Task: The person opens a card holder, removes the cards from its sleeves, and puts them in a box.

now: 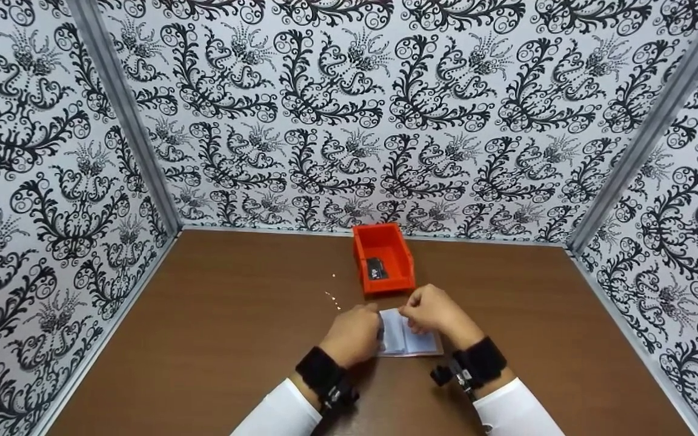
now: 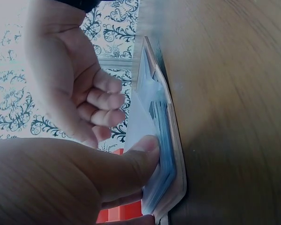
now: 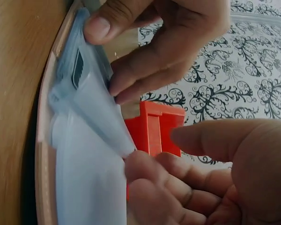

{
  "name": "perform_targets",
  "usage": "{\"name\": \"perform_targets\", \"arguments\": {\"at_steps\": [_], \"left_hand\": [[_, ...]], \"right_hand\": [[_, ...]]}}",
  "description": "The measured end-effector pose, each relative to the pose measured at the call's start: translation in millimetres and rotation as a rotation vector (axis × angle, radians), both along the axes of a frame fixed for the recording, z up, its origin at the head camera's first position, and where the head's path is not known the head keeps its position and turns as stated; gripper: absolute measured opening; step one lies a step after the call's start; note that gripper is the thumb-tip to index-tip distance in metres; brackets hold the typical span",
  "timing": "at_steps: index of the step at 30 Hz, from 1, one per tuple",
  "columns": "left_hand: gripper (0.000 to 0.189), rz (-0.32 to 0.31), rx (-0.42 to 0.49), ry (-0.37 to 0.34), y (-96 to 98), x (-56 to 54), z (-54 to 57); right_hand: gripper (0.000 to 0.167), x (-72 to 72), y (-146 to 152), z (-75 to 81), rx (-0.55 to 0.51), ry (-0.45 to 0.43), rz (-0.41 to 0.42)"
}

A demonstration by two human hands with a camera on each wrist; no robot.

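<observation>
A card holder (image 1: 423, 346) with clear plastic sleeves lies spread on the table between the hands. Its cover edge (image 3: 46, 168) looks tan-pink. My left hand (image 1: 354, 334) grips the stack of sleeves on the left half, the thumb pressing on top and the fingers behind a lifted sleeve (image 3: 100, 105). A dark patch shows inside that part. At the sleeve's free corner are the fingertips (image 3: 139, 164) of my right hand (image 1: 437, 312). Its fingers are loosely bent, with the thumb apart from them and nothing between.
Beyond the hands stands an orange-red bin (image 1: 402, 257) with a small black-and-silver item (image 1: 376, 268) inside. Small bright specks (image 1: 334, 300) dot the brown table (image 1: 234, 315) left of the bin. Patterned walls (image 1: 337, 121) enclose the back and sides.
</observation>
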State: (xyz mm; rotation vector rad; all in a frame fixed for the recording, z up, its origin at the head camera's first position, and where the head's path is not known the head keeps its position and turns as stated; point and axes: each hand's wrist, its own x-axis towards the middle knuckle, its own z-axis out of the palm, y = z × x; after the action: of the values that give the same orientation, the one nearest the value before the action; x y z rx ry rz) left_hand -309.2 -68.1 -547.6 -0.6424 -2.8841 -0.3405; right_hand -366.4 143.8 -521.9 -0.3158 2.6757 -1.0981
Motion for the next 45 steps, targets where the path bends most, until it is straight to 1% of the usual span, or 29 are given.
{"name": "perform_targets", "arguments": {"at_steps": [5,8,12,16,19,28,35,39,45], "left_hand": [[0.025,-0.005,0.003,0.012,-0.2,0.1,-1.1],[0.025,-0.009,0.01,0.008,-0.2,0.6,-1.2],[0.025,-0.013,0.022,-0.01,-0.6,-0.1,-2.4],[0.025,-0.019,0.032,-0.021,-2.1,-1.2,-3.3],[0.024,-0.024,0.041,-0.025,-3.8,-1.6,-3.4],[0.013,-0.057,0.023,-0.034,-7.1,-0.6,1.3],[0.011,-0.108,0.0,0.048,-7.9,0.5,-0.9],[0.011,-0.102,0.023,0.039,-7.8,1.0,0.6],[0.012,-0.083,0.029,0.017,-6.2,0.8,2.3]], "right_hand": [[0.015,0.3,12.1,-5.0,0.074,0.013,0.105],[0.008,0.7,16.2,-8.0,0.072,-0.007,0.141],[0.012,0.8,18.3,-11.5,0.07,-0.027,0.143],[0.016,0.3,17.5,-12.8,0.088,-0.022,0.136],[0.018,-0.3,16.5,-12.8,0.082,-0.026,0.133],[0.019,-2.1,16.2,-14.2,0.09,-0.026,0.126],[0.018,-5.1,17.9,-16.5,0.154,0.105,0.198],[0.019,-5.7,18.7,-16.4,0.159,0.091,0.191],[0.018,-5.5,19.9,-16.9,0.15,0.075,0.179]]}}
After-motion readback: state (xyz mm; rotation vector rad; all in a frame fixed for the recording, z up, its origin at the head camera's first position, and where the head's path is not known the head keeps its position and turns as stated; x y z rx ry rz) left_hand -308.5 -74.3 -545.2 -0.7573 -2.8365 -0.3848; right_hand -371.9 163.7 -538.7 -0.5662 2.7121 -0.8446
